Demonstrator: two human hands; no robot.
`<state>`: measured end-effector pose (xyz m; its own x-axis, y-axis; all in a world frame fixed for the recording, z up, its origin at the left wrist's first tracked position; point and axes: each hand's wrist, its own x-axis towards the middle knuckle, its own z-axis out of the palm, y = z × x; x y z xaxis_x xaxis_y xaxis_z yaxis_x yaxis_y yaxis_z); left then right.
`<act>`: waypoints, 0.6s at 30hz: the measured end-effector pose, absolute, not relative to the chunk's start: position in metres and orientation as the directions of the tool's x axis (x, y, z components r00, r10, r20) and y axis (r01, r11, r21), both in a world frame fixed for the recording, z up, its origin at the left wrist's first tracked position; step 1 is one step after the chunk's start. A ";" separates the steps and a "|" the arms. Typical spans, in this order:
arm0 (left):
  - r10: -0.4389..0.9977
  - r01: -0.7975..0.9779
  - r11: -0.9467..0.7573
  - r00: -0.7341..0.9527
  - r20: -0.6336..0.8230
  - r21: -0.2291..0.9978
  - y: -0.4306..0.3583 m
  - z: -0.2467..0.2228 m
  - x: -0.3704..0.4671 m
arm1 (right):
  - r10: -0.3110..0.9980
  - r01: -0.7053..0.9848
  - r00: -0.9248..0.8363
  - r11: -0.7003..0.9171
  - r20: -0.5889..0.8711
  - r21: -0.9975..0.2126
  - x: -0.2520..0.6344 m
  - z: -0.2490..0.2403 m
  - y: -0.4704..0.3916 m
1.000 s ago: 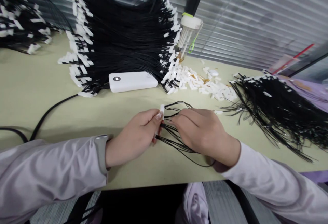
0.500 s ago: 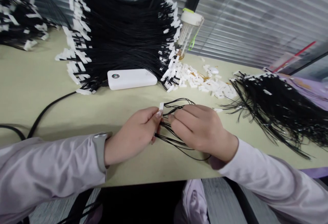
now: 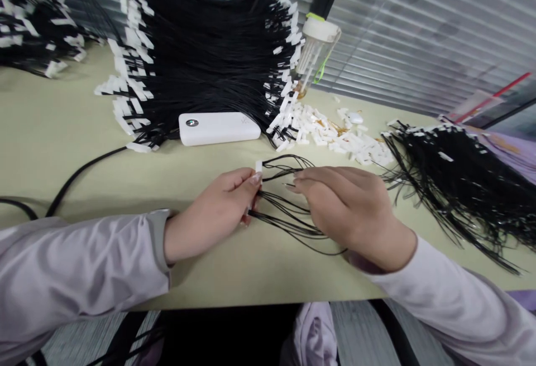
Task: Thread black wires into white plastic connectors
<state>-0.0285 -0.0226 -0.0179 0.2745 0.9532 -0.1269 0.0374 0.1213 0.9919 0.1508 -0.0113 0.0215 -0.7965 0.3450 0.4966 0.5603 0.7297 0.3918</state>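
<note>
My left hand (image 3: 218, 210) pinches a small white connector housing (image 3: 258, 166) between thumb and fingers. Several thin black wires (image 3: 285, 201) run out of it to the right and pass beneath my other hand. Closed in a pinch, my right hand (image 3: 349, 207) holds a black wire whose bare metal tip (image 3: 288, 184) points left, a short gap from the connector. The far ends of the looped wires are hidden under my right palm.
A thick stack of black wires (image 3: 209, 53) with white connectors stands behind a white power bank (image 3: 220, 129). Loose white connectors (image 3: 330, 131) lie near a clear bottle (image 3: 316, 48). More black wires (image 3: 473, 176) are piled at right, another connector-tipped bundle (image 3: 33, 31) at far left.
My right hand has drawn away to the right, and a wire tip now shows at its fingertips. My left hand still grips the connector, shifted slightly left and up.
</note>
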 end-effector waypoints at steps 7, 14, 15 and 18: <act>0.921 0.025 0.247 0.303 -0.243 0.969 -0.022 -0.013 -0.027 | 0.329 0.502 -0.828 0.795 0.455 0.339 0.144 0.015 0.000; 0.897 0.062 0.317 0.304 -0.320 0.947 -0.020 -0.009 -0.024 | 0.323 0.502 -0.790 0.829 0.521 0.248 0.150 0.009 0.002; 0.898 0.071 0.314 0.302 -0.320 0.947 -0.020 -0.009 -0.024 | 0.322 0.495 -0.792 0.836 0.519 0.238 0.150 0.009 0.001; 0.898 0.113 0.300 0.302 -0.320 0.947 -0.021 -0.010 -0.025 | 0.320 0.496 -0.787 0.837 0.527 0.232 0.150 0.009 0.001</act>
<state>-0.0245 -0.0205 -0.0103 0.3020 0.8978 -0.3205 0.1131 0.3001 0.9472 0.1503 0.0013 0.0089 -0.7875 0.3201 0.5267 0.4957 0.8368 0.2324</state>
